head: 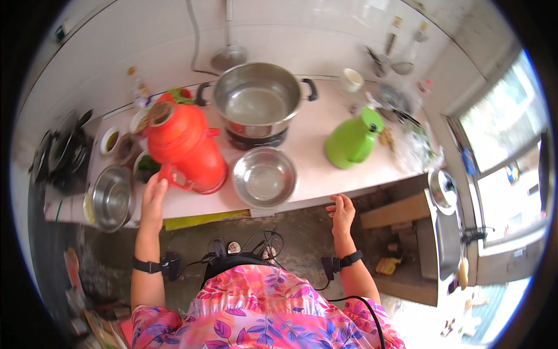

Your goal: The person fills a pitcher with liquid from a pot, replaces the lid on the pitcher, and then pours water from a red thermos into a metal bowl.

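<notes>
My left hand is at the handle of a red thermos flask with a cork-like stopper, near the counter's left part; its fingers are partly hidden behind the handle. My right hand is just off the counter's front edge, fingers loosely curled, holding nothing. Between the hands, a shallow stainless steel bowl sits at the front of the counter. Behind it a large two-handled steel pot stands on a round black base; its bottom looks wet or shiny. A green jug with a lid stands to the right.
On the left are a steel basin, a bowl of dark liquid and a bowl of greens. Plastic bags and a white cup lie to the right. Utensils hang on the wall. Black cables lie near the feet.
</notes>
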`<state>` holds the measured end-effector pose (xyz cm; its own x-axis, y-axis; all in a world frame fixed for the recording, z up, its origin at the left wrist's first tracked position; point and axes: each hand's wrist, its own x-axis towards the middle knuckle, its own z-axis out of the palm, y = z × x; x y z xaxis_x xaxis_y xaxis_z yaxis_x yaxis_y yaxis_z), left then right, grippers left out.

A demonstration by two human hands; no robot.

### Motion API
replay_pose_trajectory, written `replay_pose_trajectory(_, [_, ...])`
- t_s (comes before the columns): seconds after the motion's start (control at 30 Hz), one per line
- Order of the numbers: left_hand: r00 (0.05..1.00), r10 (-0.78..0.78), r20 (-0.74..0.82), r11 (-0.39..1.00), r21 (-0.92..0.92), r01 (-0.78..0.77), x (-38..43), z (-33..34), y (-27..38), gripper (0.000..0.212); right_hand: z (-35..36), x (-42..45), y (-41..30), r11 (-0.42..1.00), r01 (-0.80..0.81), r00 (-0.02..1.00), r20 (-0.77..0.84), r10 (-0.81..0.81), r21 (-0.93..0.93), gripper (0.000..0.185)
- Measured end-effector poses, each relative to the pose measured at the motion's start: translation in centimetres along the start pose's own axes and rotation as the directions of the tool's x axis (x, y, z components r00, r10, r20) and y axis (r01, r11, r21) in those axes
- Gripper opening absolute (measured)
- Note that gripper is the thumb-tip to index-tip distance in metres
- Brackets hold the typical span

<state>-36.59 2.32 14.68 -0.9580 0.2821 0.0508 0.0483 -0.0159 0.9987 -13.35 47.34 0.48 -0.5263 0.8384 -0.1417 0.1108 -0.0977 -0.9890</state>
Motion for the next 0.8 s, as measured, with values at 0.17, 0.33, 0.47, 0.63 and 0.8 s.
replay_pose_trajectory(0.17, [0.977,-0.008,0.215,0.995,-0.093,0.029,2.1,0.9,1.5,0.034,-3.6,-2.5,-1.9,0.997,-0.012,0.99,-0.138,0.002,-0.073,0.028])
replay_pose_trajectory(0.33, [0.943,0.048,0.328,0.984,-0.179,0.012,2.1,0.1,0.6,0.041,-7.1,-2.3,-4.6,0.961,0.119,0.977,-0.142,-0.158,-0.251,0.031])
replay_pose_trajectory(0.47, [0.946,0.09,0.313,0.989,-0.144,-0.046,1.7,-0.4,-1.1,0.048,-7.5,1.4,-8.5,0.915,0.22,0.958,-0.1,-0.268,-0.339,0.037])
replay_pose_trajectory(0.63, [0.998,0.01,0.067,1.0,0.01,-0.011,1.0,-1.6,-2.5,0.048,-5.6,10.5,-11.6,0.885,0.226,0.952,-0.101,-0.29,-0.407,0.053])
replay_pose_trajectory(0.8, [0.995,0.016,-0.094,0.997,0.08,-0.009,-0.1,0.0,-0.5,0.043,-4.3,19.9,-11.3,0.925,0.116,0.99,-0.036,-0.139,-0.363,0.05])
